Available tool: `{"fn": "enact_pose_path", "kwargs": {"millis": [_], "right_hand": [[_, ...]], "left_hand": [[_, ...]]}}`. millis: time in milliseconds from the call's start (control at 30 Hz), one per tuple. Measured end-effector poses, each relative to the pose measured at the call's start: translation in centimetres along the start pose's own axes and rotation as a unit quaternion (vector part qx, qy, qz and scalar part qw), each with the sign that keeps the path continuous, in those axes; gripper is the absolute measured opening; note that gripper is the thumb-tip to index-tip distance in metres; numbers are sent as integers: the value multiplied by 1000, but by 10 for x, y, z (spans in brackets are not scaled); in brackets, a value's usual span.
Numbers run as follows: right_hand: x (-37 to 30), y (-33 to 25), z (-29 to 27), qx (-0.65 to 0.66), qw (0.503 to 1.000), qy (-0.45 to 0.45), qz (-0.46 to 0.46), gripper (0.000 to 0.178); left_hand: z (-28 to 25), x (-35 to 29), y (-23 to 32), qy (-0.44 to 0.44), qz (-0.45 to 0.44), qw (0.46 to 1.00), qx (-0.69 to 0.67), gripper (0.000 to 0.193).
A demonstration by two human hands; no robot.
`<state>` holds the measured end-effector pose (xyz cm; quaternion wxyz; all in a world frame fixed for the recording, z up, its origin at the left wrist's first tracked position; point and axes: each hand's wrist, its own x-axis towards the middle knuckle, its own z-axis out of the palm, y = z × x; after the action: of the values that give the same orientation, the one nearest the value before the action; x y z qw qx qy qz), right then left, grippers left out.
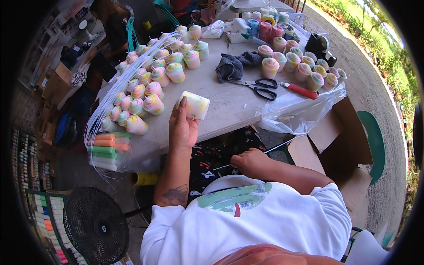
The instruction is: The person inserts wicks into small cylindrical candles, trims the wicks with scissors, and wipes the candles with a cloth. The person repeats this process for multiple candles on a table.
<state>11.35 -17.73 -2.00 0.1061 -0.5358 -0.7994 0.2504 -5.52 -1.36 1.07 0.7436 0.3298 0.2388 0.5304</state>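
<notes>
My left hand (pixel 183 129) is raised at the table's front edge, closed around a short white pillar candle (pixel 197 107) with yellow and pale coloured patches. The candle lies tilted in the grip, thumb on its near side. Low over my lap, my right hand (pixel 251 161) is curled around a thin pale rod (pixel 282 144) that sticks out on both sides of the fist. Left of the candle stand several swirl-topped pastel candles (pixel 153 104), with a bundle of long white wicks (pixel 110 89) draped across them. Scissors (pixel 264 89) and a red-handled tool (pixel 301 91) lie to the right.
More swirl-topped candles (pixel 315 81) stand at the right of the table (pixel 207 129), near a tape dispenser (pixel 320 47) and clear plastic (pixel 287 117). A grey cloth (pixel 233 67) lies mid-table. An open cardboard box (pixel 338 138), a black fan (pixel 98 227) and a seated person (pixel 117 33) surround it.
</notes>
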Motion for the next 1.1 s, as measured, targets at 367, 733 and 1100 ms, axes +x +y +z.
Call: {"fn": "enact_pose_path", "kwargs": {"millis": [367,733,1100], "right_hand": [[40,20,-68,157,976,-143,-50,25],[240,144,-182,-37,933,255,253,34],[292,197,-189,-141,919,73,362,29]], "left_hand": [[-25,15,-22,12,96,989,116,45],[-30,15,-30,-19,116,967,225,54],[-29,14,-30,-54,125,956,259,55]]}}
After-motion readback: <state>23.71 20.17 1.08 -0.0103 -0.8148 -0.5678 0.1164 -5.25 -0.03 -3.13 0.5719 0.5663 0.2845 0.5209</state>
